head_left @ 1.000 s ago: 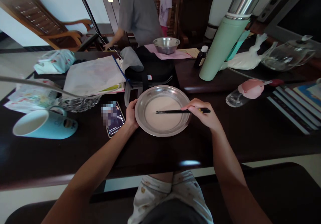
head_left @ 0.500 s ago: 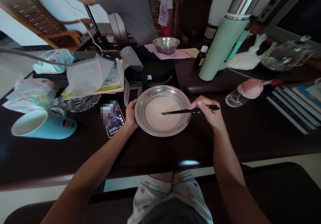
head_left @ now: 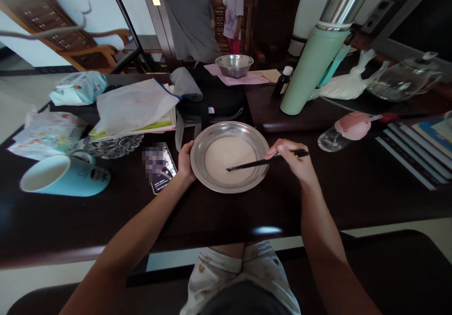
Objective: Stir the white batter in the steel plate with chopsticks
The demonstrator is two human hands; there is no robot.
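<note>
In front of me on the dark table stands a round metal bowl [head_left: 202,164] with a wide rim, holding a pale beige liquid [head_left: 229,155]. My left hand [head_left: 185,162] grips the bowl's left rim, its fingers partly hidden under and behind the edge. Closed around a pair of black chopsticks [head_left: 259,162], my right hand [head_left: 291,156] is at the bowl's right side. The chopstick tips dip into the liquid near the middle. Just left of my left hand lies a phone [head_left: 163,171] with its screen lit.
A light blue mug [head_left: 63,176], a glass dish [head_left: 115,146] and papers [head_left: 136,105] are at left. Behind the bowl are a black case [head_left: 215,99] and a smaller metal bowl [head_left: 233,66]. A green thermos [head_left: 310,68], pink-topped bottle [head_left: 348,129] and books [head_left: 416,150] stand right. Two people are beyond.
The chopstick tips have shifted slightly toward me in the liquid. A clear sheet on the papers now lies flatter. The grey-clothed person's outstretched arm has left the view.
</note>
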